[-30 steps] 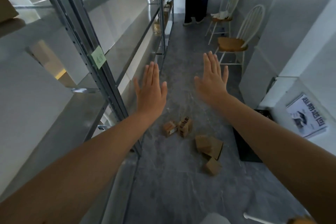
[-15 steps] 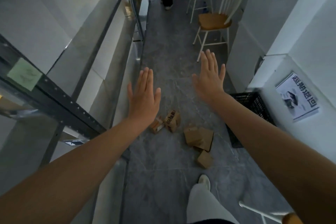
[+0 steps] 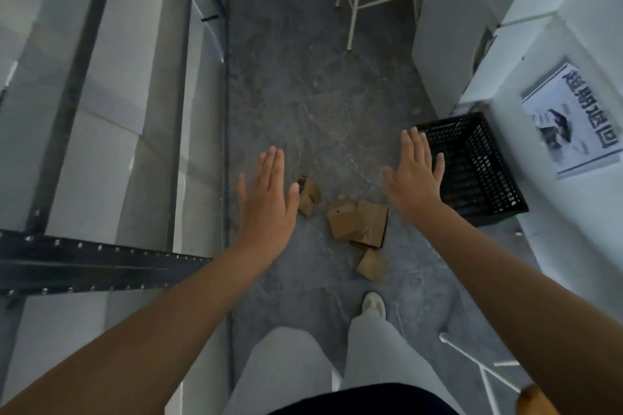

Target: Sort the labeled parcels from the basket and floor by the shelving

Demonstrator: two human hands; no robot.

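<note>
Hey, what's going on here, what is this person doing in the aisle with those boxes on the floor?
A person stands in a narrow aisle beside metal shelving. The left hand and the right hand are held out flat, fingers straight, holding nothing. Several small cardboard parcels lie scattered on the grey floor ahead of their feet. A black basket sits by the wall on the right. No parcel has been picked up yet.

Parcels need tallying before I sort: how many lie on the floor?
4 parcels: one by the left hand, two overlapping in the middle, one nearest the shoe. The left hand may hide more.
</note>
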